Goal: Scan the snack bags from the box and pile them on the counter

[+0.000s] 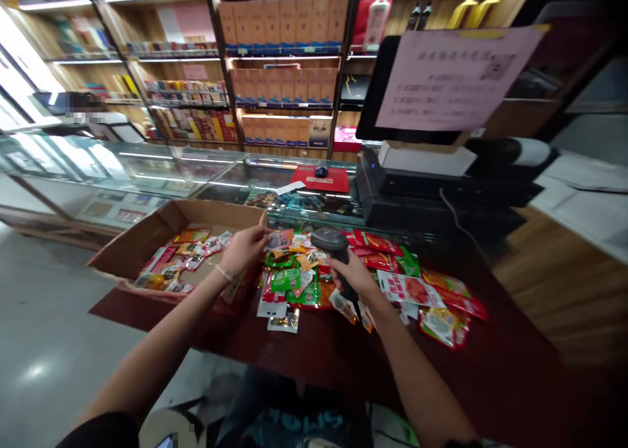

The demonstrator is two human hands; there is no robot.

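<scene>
In the head view, my right hand (pixel 358 276) grips the handle of a black barcode scanner (pixel 330 239). Its head points left over a spread pile of snack packets. Between the fingers of my left hand (pixel 246 250) is a small snack packet (pixel 280 239), partly clear and pinkish orange. The pile holds green packets (pixel 286 278), red packets (pixel 375 242) and a white and red packet (pixel 409 288). Left of it stands an open cardboard box (pixel 112 252), with several snack packets (pixel 193 255) inside. My left wrist is above the box's right side.
A dark red counter (pixel 304 356) carries the box and pile. Behind it are a glass display case (pixel 186 167), a red mat (pixel 338 181) with a mouse (pixel 321 172), and a monitor (pixel 377 95) covered by a pink paper sheet (pixel 456 75). Boxed goods (pixel 284 26) fill the back shelves.
</scene>
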